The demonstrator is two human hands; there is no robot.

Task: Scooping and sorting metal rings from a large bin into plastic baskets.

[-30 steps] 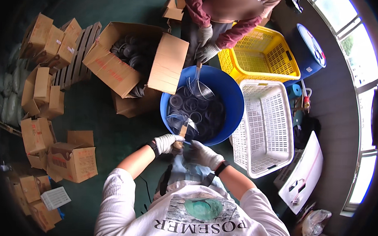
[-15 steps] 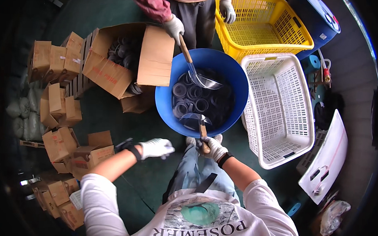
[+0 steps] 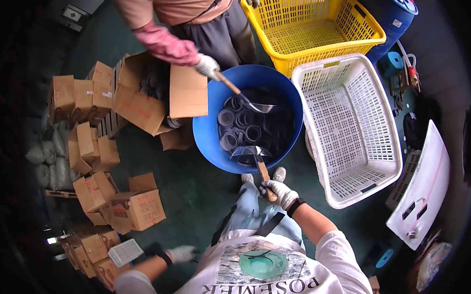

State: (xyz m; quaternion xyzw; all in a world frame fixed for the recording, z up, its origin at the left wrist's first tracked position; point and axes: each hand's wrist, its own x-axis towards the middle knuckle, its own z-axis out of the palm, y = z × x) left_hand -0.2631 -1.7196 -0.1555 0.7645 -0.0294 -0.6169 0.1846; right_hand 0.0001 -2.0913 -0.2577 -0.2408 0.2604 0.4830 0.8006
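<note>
The right hand, in a white glove, has its grip wrapped tight around the wooden handle of a scoop. The fingers curl fully over the handle, no gap showing. Ahead of that grip the handle runs up over the near rim of the blue tub, and the metal blade sits inside the tub, resting among dark rings that lie in dark liquid.

The left hand, also gloved, hangs low and well apart from the tub, down beside the person's body, close to a small white ribbed block on the floor. Its grip looks loosely curled and holds nothing I can make out; how far open it is I cannot tell.

Across the tub from the right grip, another person's gloved hand holds a second scoop, its blade also in the tub. Right of the grip stands a white basket, with a yellow basket beyond it. Left of the tub is an open cardboard box.
</note>
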